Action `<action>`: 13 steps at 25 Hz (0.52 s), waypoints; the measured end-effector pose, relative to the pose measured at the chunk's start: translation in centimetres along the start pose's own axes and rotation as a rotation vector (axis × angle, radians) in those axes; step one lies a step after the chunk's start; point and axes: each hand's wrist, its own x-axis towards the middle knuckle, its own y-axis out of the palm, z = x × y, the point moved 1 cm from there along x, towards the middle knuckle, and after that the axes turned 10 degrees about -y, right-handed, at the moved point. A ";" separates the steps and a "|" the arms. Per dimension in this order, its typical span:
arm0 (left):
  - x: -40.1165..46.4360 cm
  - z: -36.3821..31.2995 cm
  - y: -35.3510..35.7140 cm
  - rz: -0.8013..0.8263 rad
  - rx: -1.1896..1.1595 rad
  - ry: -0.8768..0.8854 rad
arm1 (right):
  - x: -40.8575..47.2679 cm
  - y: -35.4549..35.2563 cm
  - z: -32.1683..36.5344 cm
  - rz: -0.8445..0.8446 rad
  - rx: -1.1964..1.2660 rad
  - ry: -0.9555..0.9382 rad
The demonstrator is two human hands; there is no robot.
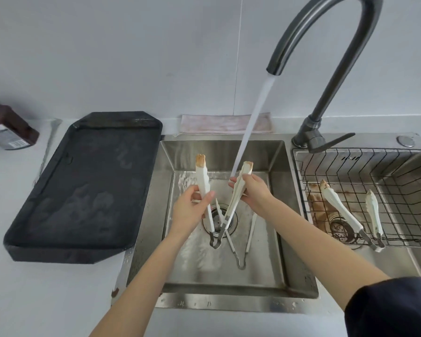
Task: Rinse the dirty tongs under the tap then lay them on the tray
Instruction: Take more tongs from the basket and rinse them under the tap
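Note:
White tongs (203, 176) with brown-stained tips are spread open over the left sink basin (272, 203), hinge end down. My left hand (192, 210) grips the left arm of the tongs. My right hand (252, 190) grips the right arm just below its tip. Water (253, 125) runs from the dark tap (331, 45) and lands by my right hand's fingers. A black tray (83, 186) lies on the counter to the left of the sink, wet and bare.
A second pair of tongs (249, 237) lies on the basin floor. Another dirty pair (343, 212) rests in the wire basket (399, 166) over the right basin. A folded cloth (212, 124) sits behind the sink. A brown bottle (7, 132) lies at far left.

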 end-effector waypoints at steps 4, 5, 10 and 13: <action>1.8 -0.7 -0.3 -0.059 0.065 0.034 | 2.2 1.1 0.3 -0.051 -0.017 0.034; 2.2 -0.8 -0.3 -0.074 0.067 0.032 | 2.6 1.3 0.3 -0.058 -0.032 0.042; 3.5 -0.4 -0.1 -0.053 -0.108 -0.172 | 3.9 1.6 0.1 -0.074 -0.041 0.106; 3.7 0.2 0.2 0.011 -0.286 -0.308 | 4.7 1.5 0.0 -0.093 0.018 0.144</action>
